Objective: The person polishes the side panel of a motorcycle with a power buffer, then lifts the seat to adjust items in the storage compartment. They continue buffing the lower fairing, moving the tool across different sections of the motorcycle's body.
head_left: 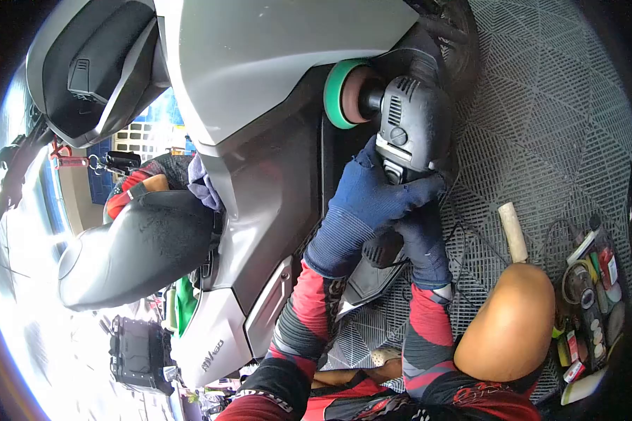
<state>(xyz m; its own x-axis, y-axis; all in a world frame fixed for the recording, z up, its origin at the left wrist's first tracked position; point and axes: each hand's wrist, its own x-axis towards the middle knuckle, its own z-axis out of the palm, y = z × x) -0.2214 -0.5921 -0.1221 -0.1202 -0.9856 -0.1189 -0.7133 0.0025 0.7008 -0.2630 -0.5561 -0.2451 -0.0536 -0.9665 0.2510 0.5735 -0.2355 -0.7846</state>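
Just below the silver-grey plastic scooter panel, the round green foam pad meets the bodywork where you press the black handheld polisher. Your blue-gloved left hand wraps tight round its neck and your right hand clenches the rear grip, likely steadying it.

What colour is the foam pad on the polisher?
The foam pad on the polisher is green, reddish-brown at its back; the head view shows it.

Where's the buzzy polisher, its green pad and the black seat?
polisher [418, 116], head view, on its black motor housing.
green pad [333, 95], head view, on its green foam rim.
seat [147, 238], head view, on the middle of its cushion.
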